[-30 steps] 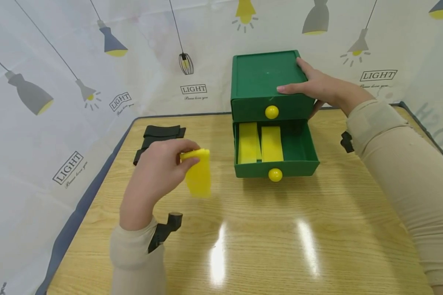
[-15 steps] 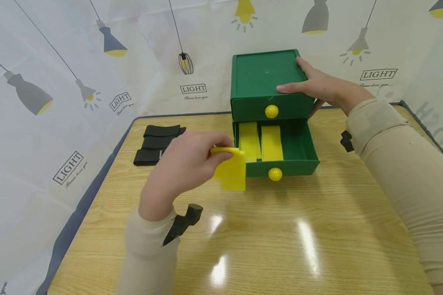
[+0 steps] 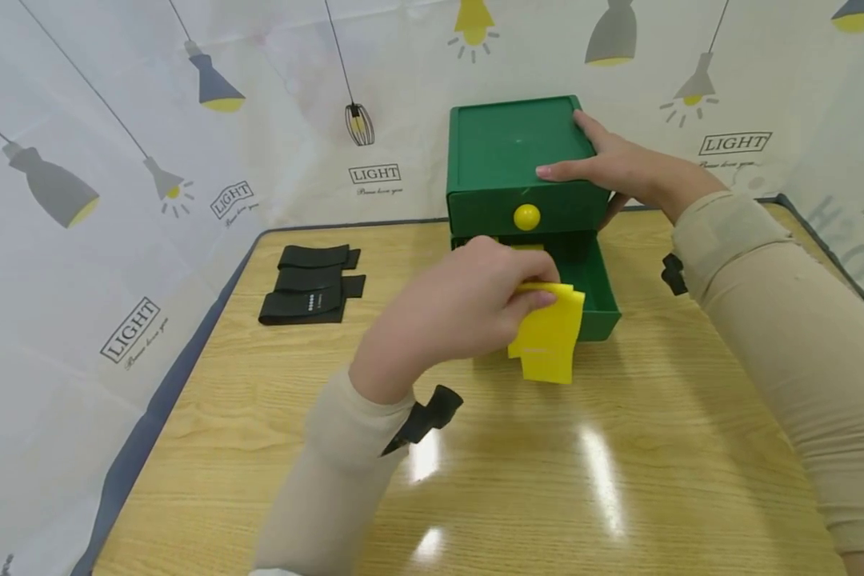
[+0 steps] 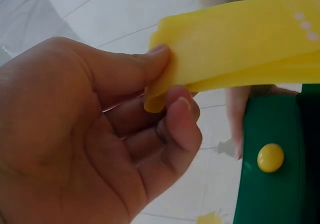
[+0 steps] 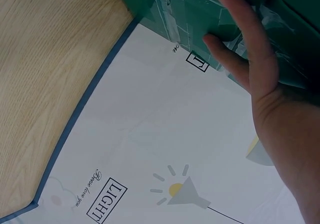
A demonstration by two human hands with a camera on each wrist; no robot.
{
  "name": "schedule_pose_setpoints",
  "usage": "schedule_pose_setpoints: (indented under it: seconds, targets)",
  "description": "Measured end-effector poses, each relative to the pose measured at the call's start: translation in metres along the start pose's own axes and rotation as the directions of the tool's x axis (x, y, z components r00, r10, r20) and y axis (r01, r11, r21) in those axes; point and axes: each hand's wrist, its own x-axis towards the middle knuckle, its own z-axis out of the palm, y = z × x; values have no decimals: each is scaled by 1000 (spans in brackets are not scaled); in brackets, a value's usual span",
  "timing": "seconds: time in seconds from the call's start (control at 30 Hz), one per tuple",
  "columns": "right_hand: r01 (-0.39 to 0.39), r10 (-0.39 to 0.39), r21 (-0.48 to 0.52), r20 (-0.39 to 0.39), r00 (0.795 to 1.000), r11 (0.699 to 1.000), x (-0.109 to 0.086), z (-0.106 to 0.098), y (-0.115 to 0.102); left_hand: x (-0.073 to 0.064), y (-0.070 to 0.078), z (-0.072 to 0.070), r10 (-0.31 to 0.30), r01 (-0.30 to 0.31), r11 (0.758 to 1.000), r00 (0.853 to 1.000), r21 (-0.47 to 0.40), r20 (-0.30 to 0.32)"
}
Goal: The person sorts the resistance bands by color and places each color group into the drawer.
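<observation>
Head view: on the far left, the wall sheet (image 3: 288, 80) says LIGHT in little boxes, with curly words under them that are hard to read. Next come black bands (image 3: 308, 278), folded on the table (image 3: 259, 464); the front one has white marks too tiny to read. The left hand (image 3: 461, 302) hides lots of the bottom drawer (image 3: 599, 326), which sticks out, so only bits of yellow show inside. Thumb and finger pinch a folded yellow band (image 3: 550, 340) by its top edge; it hangs below the fingertips, in front of the drawer. In the left wrist view it has pale dots (image 4: 306, 25) and runs off the side. Behind is the green box (image 3: 511, 144) with a round yellow knob (image 3: 526, 217). The right hand (image 3: 612, 164) lies spread on its right edge, thumb on top, some fingers out of sight down the side.
</observation>
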Motion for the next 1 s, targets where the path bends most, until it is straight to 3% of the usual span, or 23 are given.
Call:
schedule_pose_setpoints:
  seconds: [0.23, 0.43, 0.57, 0.67, 0.8, 0.9, 1.0]
  targets:
    - [4, -4, 2, 4, 1000, 1000, -1, -1, 0, 32, -8, 10, 59, -56, 997, 997, -56, 55]
    - [-1, 1, 0, 18, 1000, 1000, -1, -1, -1, 57, -17, 14, -18, 21, 999, 996, -38, 85]
    - [-1, 1, 8, 21, 1000, 1000, -1, -1, -1, 76, -25, 14, -97, 99, 994, 994, -43, 58]
    - [0, 0, 6, 13, 1000, 1000, 0, -1, 1, 91, -30, 17, -198, 201, 977, 979, -76, 38]
    - [5, -5, 0, 7, 1000, 1000, 2, 1, 3, 105, -33, 26, -335, 336, 933, 942, -128, 28]
    - [6, -6, 2, 2, 1000, 1000, 3, 1, 2, 111, -35, 34, -386, 384, 914, 922, -126, 10]
    - [1, -1, 8, -2, 1000, 1000, 2, 0, 2, 115, -38, 43, -408, 405, 910, 912, -85, -28]
